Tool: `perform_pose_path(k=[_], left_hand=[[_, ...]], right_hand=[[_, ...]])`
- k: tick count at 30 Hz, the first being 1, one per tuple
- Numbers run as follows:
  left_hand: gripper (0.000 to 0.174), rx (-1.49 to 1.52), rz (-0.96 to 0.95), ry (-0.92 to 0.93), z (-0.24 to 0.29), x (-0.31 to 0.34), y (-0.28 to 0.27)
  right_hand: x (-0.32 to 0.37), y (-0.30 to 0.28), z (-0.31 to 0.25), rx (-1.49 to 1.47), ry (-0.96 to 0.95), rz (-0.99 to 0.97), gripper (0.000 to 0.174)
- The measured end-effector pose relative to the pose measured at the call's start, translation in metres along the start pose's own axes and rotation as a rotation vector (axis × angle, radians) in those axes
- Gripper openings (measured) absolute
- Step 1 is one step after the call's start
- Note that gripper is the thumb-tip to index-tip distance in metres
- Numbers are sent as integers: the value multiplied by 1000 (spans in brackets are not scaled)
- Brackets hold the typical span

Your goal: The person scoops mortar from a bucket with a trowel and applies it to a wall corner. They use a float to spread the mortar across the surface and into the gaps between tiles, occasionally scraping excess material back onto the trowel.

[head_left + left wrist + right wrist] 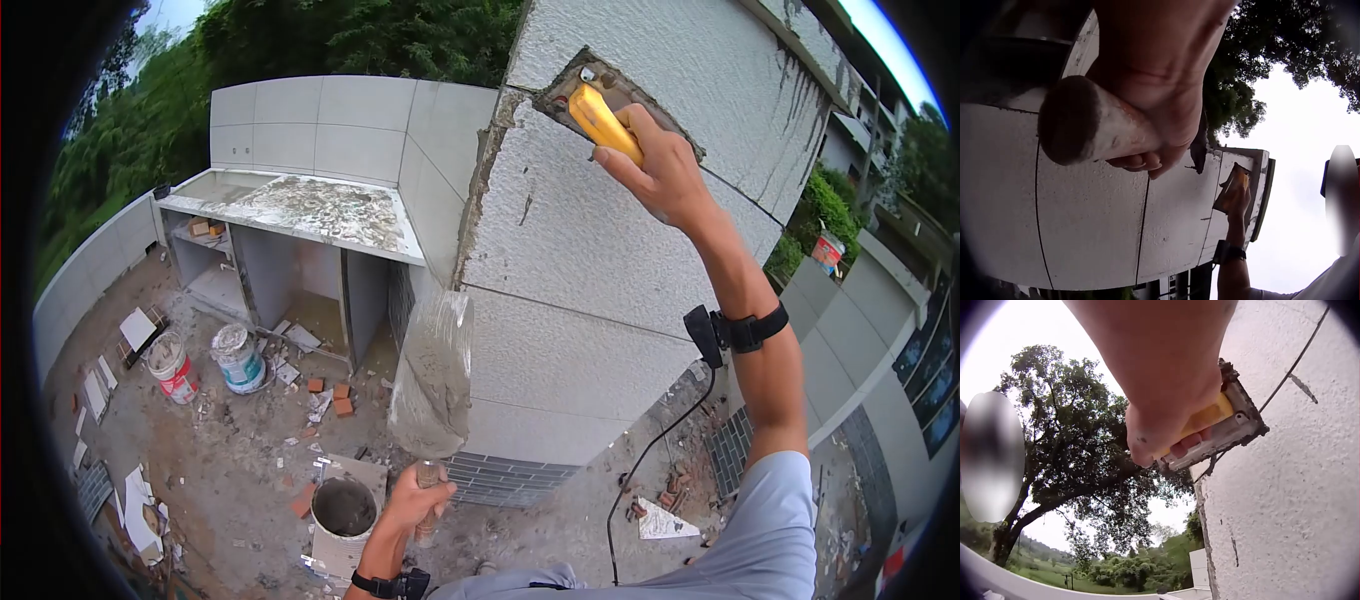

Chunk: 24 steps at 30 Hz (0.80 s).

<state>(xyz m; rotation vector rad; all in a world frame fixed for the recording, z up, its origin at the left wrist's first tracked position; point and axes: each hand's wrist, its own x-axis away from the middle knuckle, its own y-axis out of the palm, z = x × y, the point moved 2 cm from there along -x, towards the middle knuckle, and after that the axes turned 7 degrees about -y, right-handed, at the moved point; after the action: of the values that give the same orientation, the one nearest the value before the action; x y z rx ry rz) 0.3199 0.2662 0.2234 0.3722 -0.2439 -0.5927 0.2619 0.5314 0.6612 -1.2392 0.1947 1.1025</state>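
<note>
My right hand (662, 165) grips the yellow handle (603, 122) of a plastering float, up high on the textured white wall (600, 220). In the right wrist view, wet mortar clings along the edges of the float's flat plate (1244, 428), which lies close against the wall. Low in front of the wall, my left hand (412, 500) holds a trowel by its round handle (1113, 128). Its broad blade (436, 380) points upward and is smeared with grey mortar. Part of the float's handle is hidden by my right palm.
A bucket of grey mortar (344, 507) stands on the floor beside my left forearm. Two more buckets, one red and white (175, 370) and one blue and white (238, 358), stand near a mortar-spattered counter (330, 212). Orange bricks (343, 400) and broken tile pieces (142, 515) litter the floor.
</note>
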Motion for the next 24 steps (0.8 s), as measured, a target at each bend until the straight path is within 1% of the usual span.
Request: perform_pose_path(k=[1,3,4,6,10,12,13,14,15,16,18,19,20,22,23,24], left_hand=[[15,2,-1,2,-2,2,-3],[16,55,-16,-13,-5,5,-10],[16,55,-17,-8,-6,8,-12],[17,39,57,-47,-10,12,-19],[18,15,74,-71,-22,16,-30],[17,76,103,-73,-23,21,-28],[17,75,101,-79,-23,25,-26],[17,69,122,-86,-23,29,-25],[16,59,135,-92,-22,30,-24],[16,49,116,-97,-24,32,-24],[15,71,120,-97,-32,37,-28],[15,69,117,-93,-33,38,-30],[15,39,105,-98,-35,39,-32],[14,11,94,-96,-36,36,-29],[14,26,99,-115,-37,33,-27],[14,36,102,-137,-36,31,-25]], right_hand=[[-13,3,4,2,-2,0,41],[-37,11,11,70,-11,-100,42],[-45,14,14,73,-14,-98,42],[-60,21,18,136,-13,-139,41],[-78,28,21,109,-1,-138,40],[-90,32,20,235,-51,-97,42],[-98,34,21,234,-46,-102,42],[-105,32,23,310,-59,-45,45],[-106,25,27,393,-69,11,49],[-103,16,31,409,-55,6,49],[-99,-3,37,367,21,110,49],[-89,-12,45,241,-25,163,49],[-77,-19,46,244,-30,167,49],[-53,-23,50,144,102,-42,48],[-46,-22,52,146,105,-36,48],[-37,-19,56,140,141,-115,48]])
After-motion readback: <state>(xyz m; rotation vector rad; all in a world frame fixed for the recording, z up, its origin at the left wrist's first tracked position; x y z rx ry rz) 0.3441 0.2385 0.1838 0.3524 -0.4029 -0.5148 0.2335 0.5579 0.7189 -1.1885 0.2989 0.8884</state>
